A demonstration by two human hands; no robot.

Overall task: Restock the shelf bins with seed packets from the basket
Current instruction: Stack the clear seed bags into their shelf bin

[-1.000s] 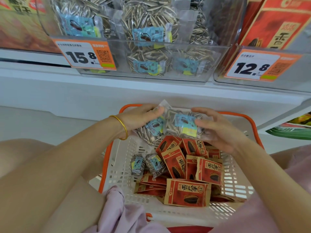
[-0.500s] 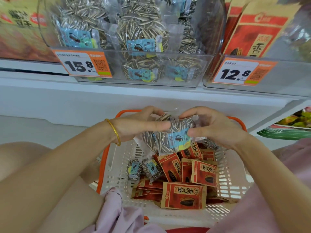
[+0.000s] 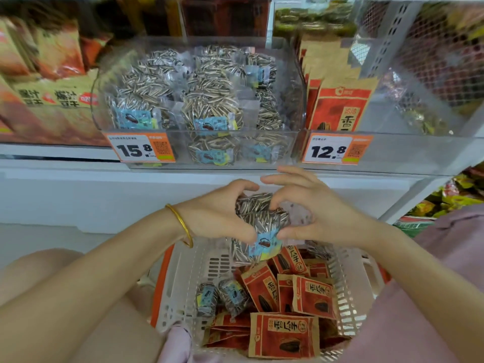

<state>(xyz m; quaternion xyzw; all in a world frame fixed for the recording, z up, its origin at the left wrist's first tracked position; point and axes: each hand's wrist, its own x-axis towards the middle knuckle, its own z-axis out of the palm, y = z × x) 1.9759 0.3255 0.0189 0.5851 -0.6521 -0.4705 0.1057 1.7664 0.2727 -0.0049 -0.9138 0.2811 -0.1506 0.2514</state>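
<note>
Both my hands hold a bunch of clear seed packets point(image 3: 258, 226) with blue labels, lifted above the white basket point(image 3: 180, 284). My left hand point(image 3: 217, 213) grips the bunch from the left, and my right hand point(image 3: 311, 210) grips it from the right. Directly above stands the clear shelf bin point(image 3: 162, 106) filled with the same striped seed packets. To its right, a second clear bin point(image 3: 408, 153) holds red seed packets point(image 3: 340, 106). More red packets point(image 3: 285, 336) and two small clear packets point(image 3: 222, 297) lie in the basket.
Price tags 15.8 point(image 3: 141, 149) and 12.8 point(image 3: 336, 149) hang on the bin fronts. A white shelf ledge point(image 3: 78, 184) runs below the bins. Orange snack bags point(image 3: 49, 74) fill the shelf at left. The basket has an orange rim point(image 3: 161, 281).
My hands gathered the clear packets together and raised them out of the basket toward the shelf. The view tilted up, showing more of the bins.
</note>
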